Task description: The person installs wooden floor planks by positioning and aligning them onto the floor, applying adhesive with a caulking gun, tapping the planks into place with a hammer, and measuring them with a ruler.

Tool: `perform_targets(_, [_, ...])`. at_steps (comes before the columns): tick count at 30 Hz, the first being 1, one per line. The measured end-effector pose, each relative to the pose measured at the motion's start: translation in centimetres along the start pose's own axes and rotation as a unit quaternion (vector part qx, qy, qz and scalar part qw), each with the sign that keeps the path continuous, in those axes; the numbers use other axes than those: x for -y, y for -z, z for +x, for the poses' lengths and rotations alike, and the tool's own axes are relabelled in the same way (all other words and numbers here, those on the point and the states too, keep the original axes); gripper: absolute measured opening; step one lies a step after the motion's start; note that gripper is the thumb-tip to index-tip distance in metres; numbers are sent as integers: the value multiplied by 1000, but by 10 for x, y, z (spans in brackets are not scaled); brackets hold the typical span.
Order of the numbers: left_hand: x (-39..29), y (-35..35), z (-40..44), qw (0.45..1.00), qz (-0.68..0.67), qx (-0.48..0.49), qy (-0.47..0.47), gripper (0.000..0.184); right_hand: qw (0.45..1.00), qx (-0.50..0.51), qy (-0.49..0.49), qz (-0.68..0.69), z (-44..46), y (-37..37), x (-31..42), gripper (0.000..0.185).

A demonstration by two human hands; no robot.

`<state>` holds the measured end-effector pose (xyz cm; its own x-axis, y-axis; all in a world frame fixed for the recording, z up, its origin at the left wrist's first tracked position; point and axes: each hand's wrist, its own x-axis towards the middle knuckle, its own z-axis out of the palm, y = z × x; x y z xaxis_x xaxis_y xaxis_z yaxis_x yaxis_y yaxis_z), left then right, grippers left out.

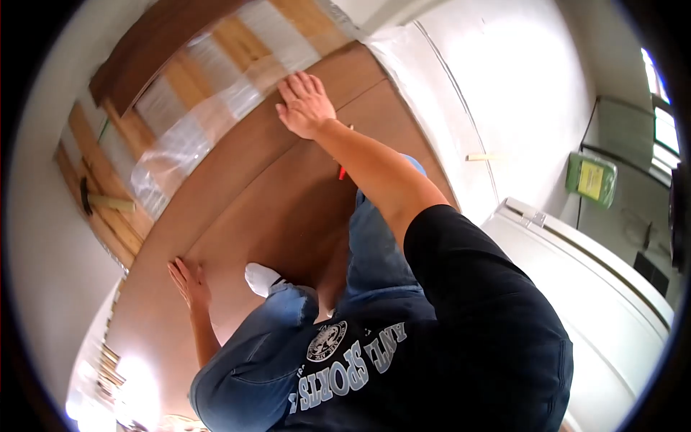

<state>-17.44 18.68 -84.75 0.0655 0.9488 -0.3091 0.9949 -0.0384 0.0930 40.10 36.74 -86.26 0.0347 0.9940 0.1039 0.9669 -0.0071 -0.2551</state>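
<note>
My right hand (306, 104) lies flat on the brown floor panel (245, 209), its fingers stretched toward the edge beside the wooden strips. To the left, my left hand (191, 284) rests with fingers out on the same brown surface. A thin seam line runs along the panel between the two hands. Near my right forearm, a small red-handled tool (342, 173) is partly hidden, so its kind is unclear. A hammer (104, 201) with a black head lies on the wooden strips, beyond the panel's edge.
Wooden strips (237, 42) alternate with clear plastic sheeting (191, 133) past the panel. Across them lies a loose brown plank (155, 47). White walls stand on both sides. A white door (568, 302) and a green package (592, 180) are on the right.
</note>
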Motion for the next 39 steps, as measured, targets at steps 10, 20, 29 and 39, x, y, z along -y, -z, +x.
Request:
perform_targets(10, [3, 27, 11, 989, -22, 144, 5, 85, 995, -31, 59, 73, 14, 20, -39, 46])
perform_targets(20, [-1, 11, 13, 994, -23, 101, -15, 84, 989, -72, 41, 122, 13, 17, -40, 43])
perform_targets(29, [-46, 2, -57, 993, -60, 97, -41, 50, 990, -14, 125, -61, 15, 15, -18, 50])
perform_targets(39, [-57, 18, -135, 968, -185, 105, 134, 75, 949, 141, 280, -25, -27, 47, -29, 45])
